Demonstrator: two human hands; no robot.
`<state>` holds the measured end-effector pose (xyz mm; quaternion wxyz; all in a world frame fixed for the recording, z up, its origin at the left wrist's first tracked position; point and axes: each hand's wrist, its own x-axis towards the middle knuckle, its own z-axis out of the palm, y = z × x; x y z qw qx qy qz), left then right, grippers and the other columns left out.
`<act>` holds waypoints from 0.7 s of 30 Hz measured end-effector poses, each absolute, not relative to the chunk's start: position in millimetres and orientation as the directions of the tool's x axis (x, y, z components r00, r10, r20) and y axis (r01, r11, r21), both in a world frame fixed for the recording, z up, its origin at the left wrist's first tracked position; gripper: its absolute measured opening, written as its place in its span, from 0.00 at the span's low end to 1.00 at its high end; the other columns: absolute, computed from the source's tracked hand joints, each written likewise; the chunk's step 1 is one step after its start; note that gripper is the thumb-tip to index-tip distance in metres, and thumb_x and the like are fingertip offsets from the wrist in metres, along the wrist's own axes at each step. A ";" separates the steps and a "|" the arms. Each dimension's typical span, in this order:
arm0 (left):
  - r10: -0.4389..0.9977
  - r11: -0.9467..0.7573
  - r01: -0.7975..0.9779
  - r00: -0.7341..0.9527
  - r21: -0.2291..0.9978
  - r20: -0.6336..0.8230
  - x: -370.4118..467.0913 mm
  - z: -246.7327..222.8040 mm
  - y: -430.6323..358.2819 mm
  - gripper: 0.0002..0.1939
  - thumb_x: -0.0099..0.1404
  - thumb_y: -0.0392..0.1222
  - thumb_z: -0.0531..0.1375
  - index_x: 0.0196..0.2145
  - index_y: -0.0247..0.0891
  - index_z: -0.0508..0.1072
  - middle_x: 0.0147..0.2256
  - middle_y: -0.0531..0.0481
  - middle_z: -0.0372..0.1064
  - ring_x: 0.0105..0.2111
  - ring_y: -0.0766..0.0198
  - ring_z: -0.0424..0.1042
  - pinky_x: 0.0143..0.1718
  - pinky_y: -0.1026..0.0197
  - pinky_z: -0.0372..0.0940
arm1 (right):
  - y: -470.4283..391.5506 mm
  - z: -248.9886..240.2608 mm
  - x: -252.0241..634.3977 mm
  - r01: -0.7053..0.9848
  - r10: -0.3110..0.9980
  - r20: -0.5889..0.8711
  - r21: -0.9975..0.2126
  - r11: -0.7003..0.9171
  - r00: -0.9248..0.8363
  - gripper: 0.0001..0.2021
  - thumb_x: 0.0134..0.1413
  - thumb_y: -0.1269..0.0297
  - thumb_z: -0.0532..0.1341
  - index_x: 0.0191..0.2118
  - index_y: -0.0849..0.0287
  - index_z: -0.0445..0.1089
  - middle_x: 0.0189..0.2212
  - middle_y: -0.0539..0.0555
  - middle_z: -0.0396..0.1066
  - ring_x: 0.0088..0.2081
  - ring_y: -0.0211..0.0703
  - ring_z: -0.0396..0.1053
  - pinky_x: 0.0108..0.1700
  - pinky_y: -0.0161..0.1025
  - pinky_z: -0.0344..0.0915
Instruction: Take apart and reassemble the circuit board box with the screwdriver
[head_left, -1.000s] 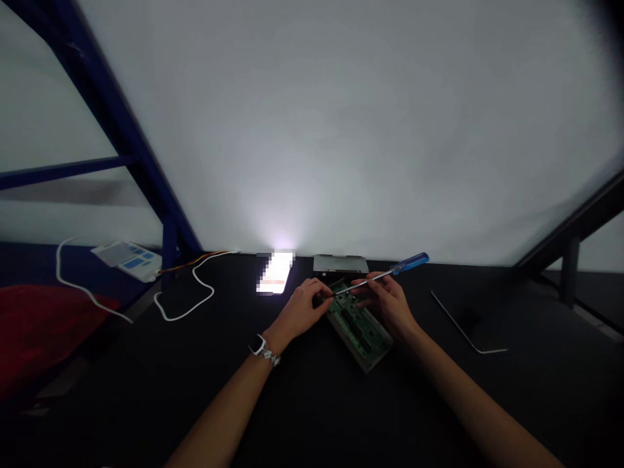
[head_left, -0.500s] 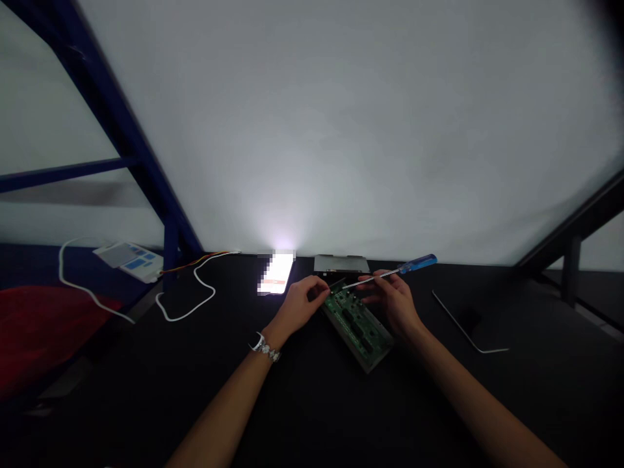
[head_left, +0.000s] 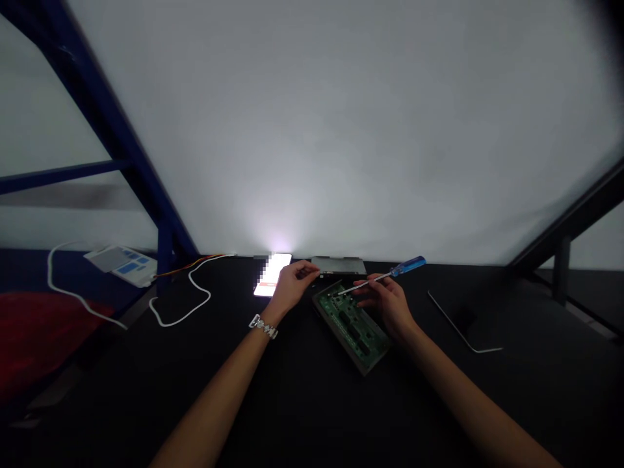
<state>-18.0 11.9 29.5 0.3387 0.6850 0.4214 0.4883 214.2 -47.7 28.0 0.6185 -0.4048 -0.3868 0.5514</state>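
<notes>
A green circuit board (head_left: 351, 326) lies at a slant on the black table. My right hand (head_left: 387, 299) grips the shaft of a screwdriver (head_left: 408, 266) with a blue handle; its tip points down at the board's upper left end. Left of the board, my left hand (head_left: 294, 283) has its thumb and forefinger pinched together near the left end of a flat grey metal piece (head_left: 340, 265). Whatever is between those fingertips is too small to make out. A lit phone (head_left: 273, 275) lies just left of my left hand.
White cable (head_left: 209, 296) curls over the table at the left, by a white and blue card (head_left: 127, 265). A bent thin rod (head_left: 455, 328) lies at the right. Red material (head_left: 43, 338) is at far left. Blue frame bars (head_left: 141, 175) rise before the pale wall.
My left hand has moved up and away from the board's upper end to beside the grey metal piece. The screwdriver has shifted slightly left with my right hand. The view has shifted slightly.
</notes>
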 end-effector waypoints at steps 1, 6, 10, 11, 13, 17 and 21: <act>0.906 -0.420 0.261 0.176 0.869 0.385 -17.2 29.3 14.6 0.09 0.61 0.44 0.62 0.36 0.37 0.77 0.33 0.47 0.76 0.33 0.62 0.73 0.36 0.59 0.67 | -47.1 27.6 215.1 -0.372 0.995 0.027 -0.926 0.061 0.095 0.13 0.49 0.61 0.67 0.37 0.57 0.64 0.36 0.58 0.79 0.34 0.49 0.78 0.26 0.39 0.75; 0.891 -0.454 0.390 0.201 0.801 0.407 -16.9 22.8 15.4 0.09 0.63 0.42 0.59 0.39 0.40 0.78 0.35 0.48 0.77 0.34 0.61 0.73 0.37 0.58 0.67 | -45.9 26.7 217.9 -0.358 0.995 0.032 -0.932 0.065 0.098 0.13 0.49 0.61 0.67 0.37 0.57 0.64 0.35 0.58 0.79 0.34 0.48 0.78 0.26 0.38 0.75; 0.884 -0.467 0.457 0.210 0.757 0.419 -19.6 19.3 10.1 0.08 0.63 0.40 0.59 0.39 0.41 0.78 0.35 0.49 0.77 0.34 0.62 0.74 0.38 0.59 0.67 | -46.1 28.1 217.0 -0.366 0.995 0.019 -0.929 0.052 0.093 0.12 0.48 0.63 0.67 0.36 0.58 0.64 0.34 0.57 0.79 0.32 0.48 0.78 0.26 0.38 0.74; 0.884 -0.467 0.458 0.213 0.756 0.417 -20.5 18.7 9.6 0.08 0.63 0.40 0.60 0.38 0.40 0.77 0.35 0.50 0.77 0.34 0.62 0.74 0.38 0.59 0.67 | -46.0 28.4 216.8 -0.370 0.995 0.014 -0.928 0.048 0.094 0.12 0.47 0.63 0.67 0.36 0.58 0.65 0.34 0.57 0.79 0.32 0.48 0.78 0.25 0.38 0.74; 0.885 -0.465 0.459 0.234 0.757 0.401 -22.7 17.3 9.7 0.06 0.63 0.39 0.60 0.37 0.40 0.77 0.34 0.49 0.77 0.34 0.62 0.74 0.37 0.59 0.67 | -45.6 28.8 217.0 -0.373 0.996 0.012 -0.926 0.046 0.093 0.12 0.47 0.63 0.68 0.36 0.58 0.65 0.34 0.57 0.79 0.32 0.48 0.78 0.25 0.38 0.74; 0.861 -0.509 0.499 0.304 0.701 0.408 -28.1 12.6 13.5 0.06 0.64 0.37 0.59 0.37 0.40 0.77 0.36 0.49 0.76 0.36 0.61 0.74 0.40 0.58 0.67 | -45.4 29.2 218.7 -0.374 0.994 0.029 -0.925 0.065 0.101 0.13 0.45 0.63 0.68 0.35 0.58 0.65 0.32 0.56 0.79 0.31 0.48 0.78 0.25 0.38 0.74; 0.806 -0.592 0.521 0.378 0.615 0.455 -31.2 6.7 18.1 0.06 0.63 0.35 0.60 0.36 0.40 0.77 0.38 0.48 0.75 0.39 0.61 0.72 0.43 0.57 0.67 | -46.7 29.7 218.4 -0.370 0.995 0.024 -0.927 0.057 0.095 0.13 0.44 0.63 0.68 0.35 0.59 0.65 0.31 0.56 0.79 0.30 0.47 0.77 0.25 0.38 0.74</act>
